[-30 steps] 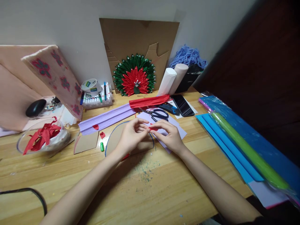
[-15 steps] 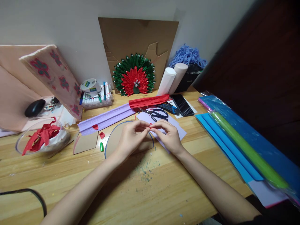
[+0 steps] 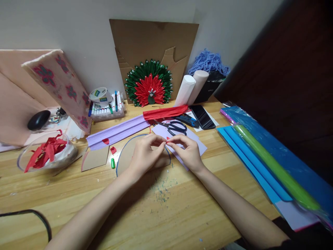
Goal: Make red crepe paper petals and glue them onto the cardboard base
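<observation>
A small piece of red crepe paper [image 3: 168, 139] is pinched between the fingertips of my left hand [image 3: 145, 152] and my right hand [image 3: 187, 152], which meet over the table. Most of the piece is hidden by the fingers. Beneath my hands lies a rounded cardboard piece [image 3: 127, 156] with a blue drawn edge. Just beyond my right hand, scissors [image 3: 177, 127] rest on a sheet of lilac paper [image 3: 200, 147]. Left of the cardboard are a red paper scrap [image 3: 113, 150] and a green marker cap [image 3: 112, 163].
Purple crepe paper [image 3: 119, 132] and a red crepe strip [image 3: 166, 112] lie behind. A bowl [image 3: 70, 158] of red scraps stands left, and a phone [image 3: 203, 117] right. A green-and-red peacock craft [image 3: 148, 83] leans against cardboard [image 3: 156, 38]. Blue sheets [image 3: 249, 163] line the right edge.
A little more of the red paper shows above my fingertips now. Both hands stay in nearly the same place, and the other things have not moved.
</observation>
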Tool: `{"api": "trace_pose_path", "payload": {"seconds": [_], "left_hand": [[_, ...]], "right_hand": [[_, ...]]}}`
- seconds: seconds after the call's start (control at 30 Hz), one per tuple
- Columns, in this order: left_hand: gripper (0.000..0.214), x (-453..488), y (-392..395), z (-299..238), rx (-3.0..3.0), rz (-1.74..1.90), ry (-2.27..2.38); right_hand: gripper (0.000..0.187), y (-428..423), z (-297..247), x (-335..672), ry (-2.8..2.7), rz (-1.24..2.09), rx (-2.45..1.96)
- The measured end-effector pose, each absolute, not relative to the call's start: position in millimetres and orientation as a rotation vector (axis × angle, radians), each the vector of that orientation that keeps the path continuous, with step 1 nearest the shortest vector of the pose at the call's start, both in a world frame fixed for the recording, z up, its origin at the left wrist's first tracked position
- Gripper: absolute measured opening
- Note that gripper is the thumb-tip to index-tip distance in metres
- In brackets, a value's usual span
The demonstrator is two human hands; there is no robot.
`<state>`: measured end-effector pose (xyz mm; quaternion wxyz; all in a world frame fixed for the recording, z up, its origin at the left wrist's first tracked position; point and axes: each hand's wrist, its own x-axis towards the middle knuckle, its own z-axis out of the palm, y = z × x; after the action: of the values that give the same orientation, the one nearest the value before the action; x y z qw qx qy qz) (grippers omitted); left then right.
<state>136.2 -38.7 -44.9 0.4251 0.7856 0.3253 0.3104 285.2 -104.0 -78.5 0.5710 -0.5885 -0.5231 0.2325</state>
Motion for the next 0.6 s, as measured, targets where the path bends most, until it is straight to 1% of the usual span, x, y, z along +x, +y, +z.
{"api": "trace_pose_path", "payload": {"seconds": [0.43,0.6], "left_hand": [[0.012,141.0,-38.3,-53.4,1.688,0.774,0.803],[0.012,140.9,-39.1,-51.6,1.669,0.735,0.789]], "right_hand": [[0.010,-101.3,-81.0,286.5,-1.173,0.632,-1.336],[0.004,-102.5,-76.6,287.8,-1.284,0.583,-1.300]]}}
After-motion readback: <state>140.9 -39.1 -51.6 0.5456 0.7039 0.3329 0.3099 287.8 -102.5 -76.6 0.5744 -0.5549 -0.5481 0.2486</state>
